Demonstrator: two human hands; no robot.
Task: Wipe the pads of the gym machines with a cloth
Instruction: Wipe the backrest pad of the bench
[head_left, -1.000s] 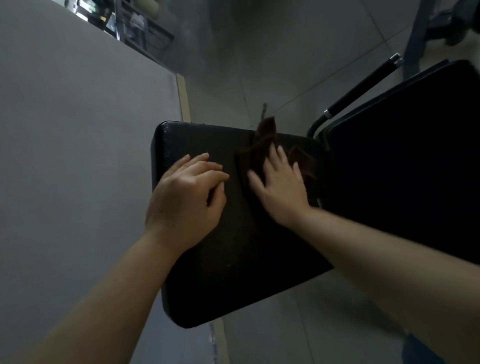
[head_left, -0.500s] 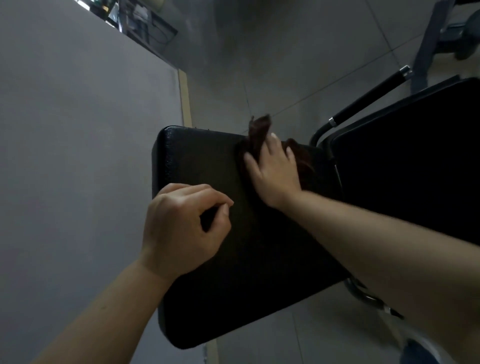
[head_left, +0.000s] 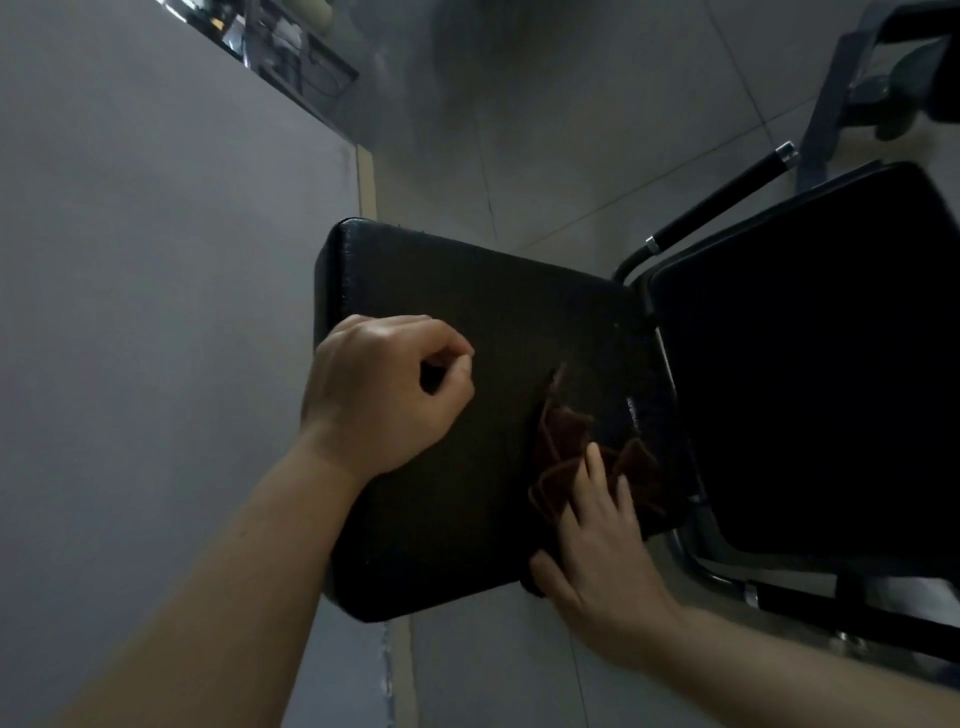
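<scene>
1. Cloth (head_left: 566, 457): dark reddish-brown, crumpled, lying on the near right part of the black pad (head_left: 467, 374), close to the pad's right edge. Folds stand up above the fingers (head_left: 597, 467).
2. Right hand (head_left: 597, 545): palm down, pressed flat on the cloth. Fingers extended and slightly spread across the fabric, not curled around it. Thumb lies at the pad's near edge.
3. Left hand (head_left: 384, 389): resting on the pad's left half, well apart from the cloth. Fingers curled inward into a loose fist, thumb tip meeting the index finger. Whether anything is held inside the fist cannot be told.
4. Black pad: roughly rectangular, textured black upholstery with rounded corners. Its surface faces the camera. No marks or residue can be made out in the dim light.
5. Second pad (head_left: 810, 374): larger, black, just right of the first, separated by a narrow gap in which a metal frame member shows.
6. Handle bar (head_left: 722, 197): black grip with a chrome end cap, running diagonally above the second pad. A similar dark bar lies at lower right.
7. Surroundings: grey tiled floor (head_left: 571, 130) behind the pads; a plain grey wall (head_left: 156, 260) fills the left of the view; blue-grey equipment frame (head_left: 831, 104) at upper right, detail unclear.
8. Both forearms are bare.
</scene>
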